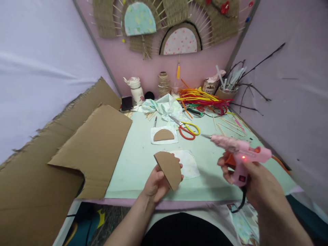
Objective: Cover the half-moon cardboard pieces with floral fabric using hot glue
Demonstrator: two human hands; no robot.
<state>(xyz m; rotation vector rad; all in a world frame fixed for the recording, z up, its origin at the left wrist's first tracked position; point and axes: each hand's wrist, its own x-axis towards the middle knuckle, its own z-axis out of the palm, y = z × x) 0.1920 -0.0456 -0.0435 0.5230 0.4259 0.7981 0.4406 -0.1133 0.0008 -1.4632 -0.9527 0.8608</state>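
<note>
The left hand (pixel 155 184) has its grip closed around a cardboard half-disc (pixel 169 169), thumb on the near side and fingertips showing past the curved rim. The piece is held up above the middle of the near edge of the surface (pixel 128 171), its straight side tilted and facing down to the left.

The right hand (pixel 257 179) has its grip wrapped around the handle of a pink hot glue gun (pixel 238 150), held up toward the right edge. Its red light is lit, and the metal nozzle points left toward the scissors; fingers lie at the orange trigger, though I cannot tell whether it is squeezed.

A pale printed fabric piece (pixel 191 167) lies just to the right of the held half-disc, toward the near edge. Farther in, a second half-disc (pixel 164 135) rests flat on a fabric rectangle (pixel 154 130), with a marker (pixel 155 121) just beyond it and red-and-yellow-handled scissors (pixel 180 123) just to its right.

Crumpled printed fabric (pixel 166 104) lies toward the far edge, near a white bottle (pixel 137 90) and a twine spool (pixel 164 85). Bright pipe cleaners (pixel 205 95) fill the far right corner, thin wooden sticks (pixel 230 126) lie along the right edge, and a cardboard sheet (pixel 94 143) covers the left edge.
</note>
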